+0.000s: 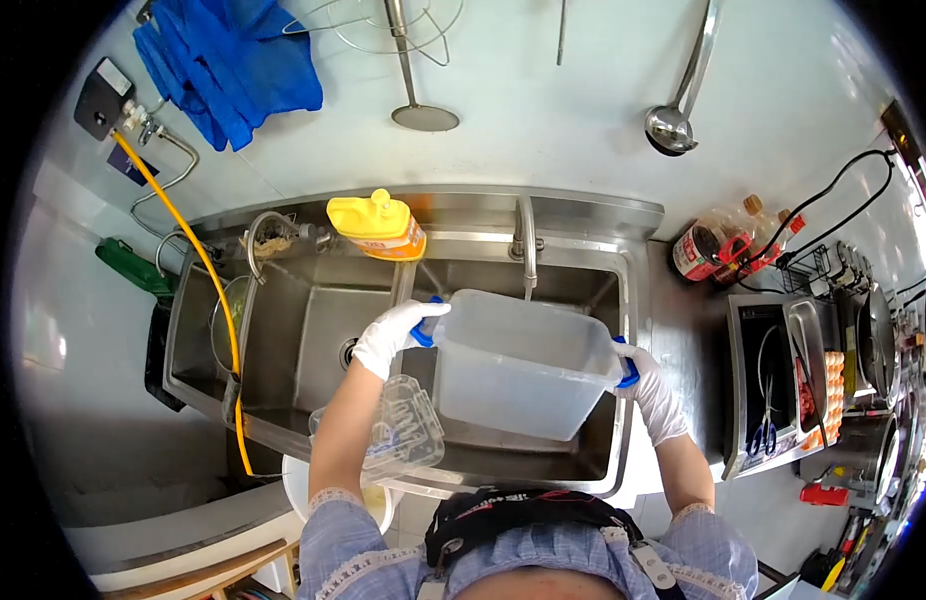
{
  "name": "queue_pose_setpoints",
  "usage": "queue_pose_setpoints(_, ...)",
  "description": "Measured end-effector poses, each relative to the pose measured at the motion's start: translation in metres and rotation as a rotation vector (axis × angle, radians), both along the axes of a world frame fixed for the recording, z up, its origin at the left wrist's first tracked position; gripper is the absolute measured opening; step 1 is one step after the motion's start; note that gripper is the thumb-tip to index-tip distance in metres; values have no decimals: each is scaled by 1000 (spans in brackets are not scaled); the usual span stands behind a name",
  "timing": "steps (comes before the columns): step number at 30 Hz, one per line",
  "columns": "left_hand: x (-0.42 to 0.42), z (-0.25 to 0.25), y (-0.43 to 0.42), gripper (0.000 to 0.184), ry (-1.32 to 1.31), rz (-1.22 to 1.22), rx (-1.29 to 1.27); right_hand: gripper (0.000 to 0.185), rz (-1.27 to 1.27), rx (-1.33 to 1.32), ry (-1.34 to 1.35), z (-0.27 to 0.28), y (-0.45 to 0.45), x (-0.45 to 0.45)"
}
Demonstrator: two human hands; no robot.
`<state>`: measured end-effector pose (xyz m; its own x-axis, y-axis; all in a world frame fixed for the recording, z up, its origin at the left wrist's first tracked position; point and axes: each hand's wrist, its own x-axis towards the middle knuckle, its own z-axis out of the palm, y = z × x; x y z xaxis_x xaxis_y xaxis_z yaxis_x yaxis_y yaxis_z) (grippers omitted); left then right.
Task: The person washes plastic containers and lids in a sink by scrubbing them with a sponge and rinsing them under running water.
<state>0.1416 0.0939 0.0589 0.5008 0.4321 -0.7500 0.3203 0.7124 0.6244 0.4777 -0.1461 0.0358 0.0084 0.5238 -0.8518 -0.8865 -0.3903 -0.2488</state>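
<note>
A translucent plastic tub [523,360] with blue handles is held over the right basin of the steel sink [633,300]. My left hand [395,335], in a white glove, is closed round the tub's left blue handle. Round the right blue handle my right hand [653,397], also gloved in white, is closed. The tub is tilted, its open side showing. Just behind it stands the metal faucet [527,235]. A clear plastic lid [408,425] lies at the sink's front edge beside my left forearm.
A yellow jug [380,225] stands behind the sink divider. A yellow hose [208,265] crosses the left side. Bottles [718,240] and a tray holding scissors [766,425] are to the right. Blue cloth [228,70] and ladles [671,125] hang on the wall.
</note>
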Motion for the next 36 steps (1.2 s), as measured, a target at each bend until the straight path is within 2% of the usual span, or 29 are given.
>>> queue_pose_setpoints(3,-4,38,-10,22,-108,69,98,26,80,85,69,-35,5,0)
queue_pose_setpoints(7,1,102,-37,28,3,77,357,26,201,147,158,-73,29,-28)
queue_pose_setpoints(8,2,110,-44,28,6,73,360,26,247,159,22,-73,40,-39)
queue_pose_setpoints(10,0,118,-60,31,-57,145,560,31,349,219,-272,-78,63,-53)
queue_pose_setpoints(14,-14,110,-86,37,34,205,742,39,365,367,-429,-92,96,-63)
queue_pose_setpoints(17,-26,110,-105,36,142,216,806,38,330,465,-395,-101,113,-69)
queue_pose_setpoints(19,-37,99,-111,37,146,253,863,35,376,406,-458,-82,123,-76)
queue_pose_setpoints(20,-43,95,-113,38,146,290,920,34,352,478,-491,-80,129,-80)
queue_pose_setpoints(25,-66,90,-121,43,150,382,885,28,479,614,-656,-49,147,-92)
queue_pose_setpoints(27,-71,86,-123,45,134,419,936,26,500,577,-723,-44,155,-92)
queue_pose_setpoints(30,-75,72,-120,47,116,405,956,32,383,605,-860,-50,162,-91)
queue_pose_setpoints(32,-73,61,-113,47,102,394,940,39,356,682,-817,-55,158,-76)
queue_pose_setpoints(36,-66,37,-97,51,21,350,912,44,302,744,-938,-34,151,-60)
